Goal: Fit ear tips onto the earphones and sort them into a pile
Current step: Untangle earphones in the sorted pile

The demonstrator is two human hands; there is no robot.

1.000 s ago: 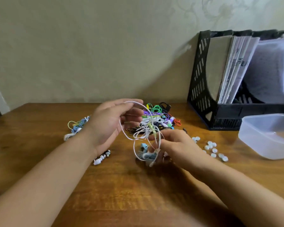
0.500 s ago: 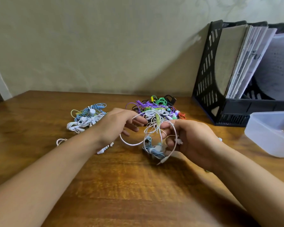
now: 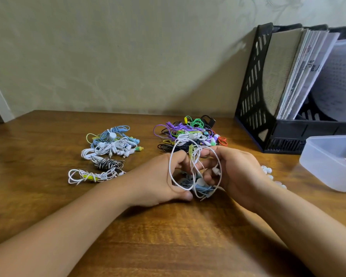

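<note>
Both hands meet over the middle of the wooden table (image 3: 48,140), working one set of white earphones (image 3: 196,168) whose cord loops in a wide ring between them. The left hand (image 3: 158,182) comes in from the lower left, back of the hand up, fingers curled round the left side of the loop and the thumb pressed low near the table. The right hand (image 3: 236,172) comes in from the lower right, fingers curled inward and pinching the cord and a small white earbud against the palm side. A bundle of pale blue cord (image 3: 202,189) lies on the table just under the two hands.

Behind the hands sits a tangled heap of coloured earphones (image 3: 190,132), purple, green, black and red. Well to the left lies a sorted pile (image 3: 112,142) of white and blue sets, with a black coil (image 3: 108,163) and a white coil (image 3: 92,175) in front of it. A few white ear tips (image 3: 267,169) lie beside the right wrist. Further right stands a clear plastic tub (image 3: 328,162), and behind it a black file rack (image 3: 256,92) with papers against the wall.
</note>
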